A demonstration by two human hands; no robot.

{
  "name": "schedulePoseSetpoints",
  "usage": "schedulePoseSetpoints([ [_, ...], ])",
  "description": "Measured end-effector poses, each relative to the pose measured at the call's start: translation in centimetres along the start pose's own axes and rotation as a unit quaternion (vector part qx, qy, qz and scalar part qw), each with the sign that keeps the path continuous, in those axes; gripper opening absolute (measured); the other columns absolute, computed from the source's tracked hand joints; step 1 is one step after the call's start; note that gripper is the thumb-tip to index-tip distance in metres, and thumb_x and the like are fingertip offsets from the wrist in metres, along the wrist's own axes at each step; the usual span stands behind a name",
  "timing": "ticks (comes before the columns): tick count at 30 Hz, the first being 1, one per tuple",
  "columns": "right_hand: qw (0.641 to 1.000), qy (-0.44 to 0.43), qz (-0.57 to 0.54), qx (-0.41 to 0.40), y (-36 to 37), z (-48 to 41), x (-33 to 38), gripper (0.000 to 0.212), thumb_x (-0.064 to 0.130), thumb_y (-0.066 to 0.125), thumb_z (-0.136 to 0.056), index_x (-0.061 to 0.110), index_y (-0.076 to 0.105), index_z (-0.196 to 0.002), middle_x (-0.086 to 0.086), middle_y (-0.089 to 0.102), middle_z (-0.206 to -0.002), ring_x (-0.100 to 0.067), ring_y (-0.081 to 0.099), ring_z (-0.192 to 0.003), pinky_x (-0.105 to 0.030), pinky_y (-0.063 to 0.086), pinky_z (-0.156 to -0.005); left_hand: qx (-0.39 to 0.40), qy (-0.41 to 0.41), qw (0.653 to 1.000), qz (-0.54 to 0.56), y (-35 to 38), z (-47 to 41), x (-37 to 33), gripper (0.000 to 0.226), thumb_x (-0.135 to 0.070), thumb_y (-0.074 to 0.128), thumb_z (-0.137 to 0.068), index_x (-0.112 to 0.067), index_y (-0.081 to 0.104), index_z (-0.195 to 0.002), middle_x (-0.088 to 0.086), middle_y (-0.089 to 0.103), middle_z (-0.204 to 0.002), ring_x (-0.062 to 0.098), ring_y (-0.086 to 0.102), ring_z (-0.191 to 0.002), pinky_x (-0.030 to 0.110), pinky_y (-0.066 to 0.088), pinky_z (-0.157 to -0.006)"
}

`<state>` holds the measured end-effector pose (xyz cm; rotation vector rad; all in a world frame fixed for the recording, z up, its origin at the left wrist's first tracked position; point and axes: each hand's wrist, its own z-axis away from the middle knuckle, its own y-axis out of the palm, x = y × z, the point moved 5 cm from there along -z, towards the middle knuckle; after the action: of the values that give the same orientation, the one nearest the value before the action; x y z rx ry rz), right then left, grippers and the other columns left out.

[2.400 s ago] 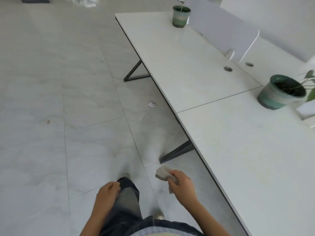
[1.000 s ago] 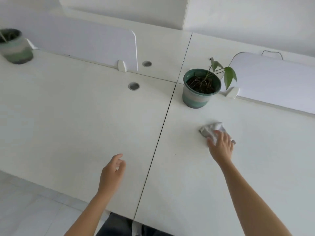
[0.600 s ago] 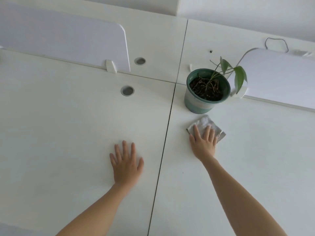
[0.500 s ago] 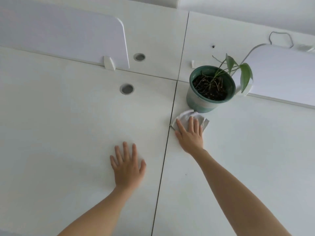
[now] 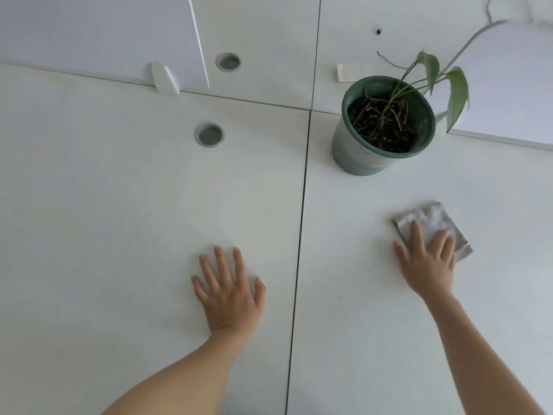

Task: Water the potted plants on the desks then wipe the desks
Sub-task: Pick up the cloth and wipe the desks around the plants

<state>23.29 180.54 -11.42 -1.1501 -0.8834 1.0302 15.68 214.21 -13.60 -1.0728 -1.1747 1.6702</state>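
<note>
A green glazed pot with a thin leafy plant (image 5: 365, 154) stands on the right white desk (image 5: 374, 339), close to the seam between two desks. My right hand (image 5: 426, 262) lies flat with its fingers pressing a folded grey cloth (image 5: 434, 223) onto that desk, below and right of the pot. On the left desk (image 5: 104, 220), just left of the seam, my left hand (image 5: 229, 290) rests flat, fingers spread and holding nothing.
Two round cable holes (image 5: 209, 135) (image 5: 229, 62) lie at the back of the left desk. White divider panels (image 5: 98, 34) (image 5: 508, 85) stand along the back edges, each held by a white clip (image 5: 164, 79). A small white strip (image 5: 348, 73) lies behind the pot.
My right hand has slid the cloth from beside the seam under the pot out to the right and nearer to me. My left hand has stayed flat on the left desk.
</note>
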Motion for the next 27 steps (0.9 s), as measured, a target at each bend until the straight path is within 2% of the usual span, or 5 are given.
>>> schedulePoseSetpoints([
  [4, 0.98, 0.161, -0.117, 0.025, -0.5, -1.3, -0.1, 0.06, 0.052, 0.033, -0.091, 0.029, 0.02, -0.145, -0.03, 0.002, -0.152, -0.044, 0.0, -0.14, -0.051, 0.002, -0.114, -0.042, 0.001, 0.999, -0.01, 0.1, 0.0, 0.2, 0.063, -0.041, 0.034, -0.075, -0.012, 0.038, -0.131, 0.026, 0.048, -0.137, 0.042, 0.026, -0.127, 0.058, 0.027, -0.098],
  [10, 0.99, -0.126, -0.042, 0.053, 1.6, 3.6, 13.1, 0.073, 0.066, 0.011, -0.086, 0.023, 0.05, -0.13, -0.04, 0.039, -0.134, -0.06, 0.035, -0.122, -0.066, 0.032, -0.097, -0.059, 0.003, 0.998, -0.008, 0.0, 0.0, 0.1, 0.064, -0.041, 0.034, -0.075, -0.011, 0.037, -0.131, 0.026, 0.048, -0.137, 0.043, 0.026, -0.127, 0.059, 0.032, -0.098],
  [12, 0.982, -0.18, -0.034, 0.054, 0.8, 2.2, 16.4, 0.066, 0.065, 0.012, -0.086, 0.031, 0.034, -0.139, -0.034, 0.021, -0.147, -0.054, 0.018, -0.135, -0.059, 0.018, -0.109, -0.058, 0.007, 0.998, -0.016, 0.0, 0.0, 0.1, 0.065, -0.042, 0.034, -0.075, -0.012, 0.036, -0.132, 0.026, 0.048, -0.137, 0.042, 0.025, -0.127, 0.057, 0.021, -0.097],
  [16, 0.972, -0.211, -0.055, 0.085, -0.3, -4.9, 21.1, 0.061, 0.06, 0.024, -0.09, 0.037, 0.01, -0.144, -0.021, -0.009, -0.154, -0.037, -0.012, -0.142, -0.046, -0.006, -0.115, -0.065, 0.009, 0.998, -0.021, 0.2, 0.0, 0.2, 0.066, -0.042, 0.034, -0.074, -0.012, 0.036, -0.132, 0.027, 0.048, -0.136, 0.042, 0.025, -0.127, 0.055, 0.017, -0.097],
  [27, 0.961, -0.266, -0.036, 0.061, 0.6, 0.7, 18.4, 0.07, 0.066, 0.016, -0.085, 0.029, 0.021, -0.144, -0.028, 0.009, -0.152, -0.046, 0.006, -0.14, -0.046, 0.004, -0.114, -0.049, 0.002, 0.999, -0.024, 0.1, 0.1, 0.2, 0.066, -0.042, 0.034, -0.073, -0.01, 0.038, -0.131, 0.028, 0.049, -0.134, 0.043, 0.026, -0.126, 0.053, 0.019, -0.096],
])
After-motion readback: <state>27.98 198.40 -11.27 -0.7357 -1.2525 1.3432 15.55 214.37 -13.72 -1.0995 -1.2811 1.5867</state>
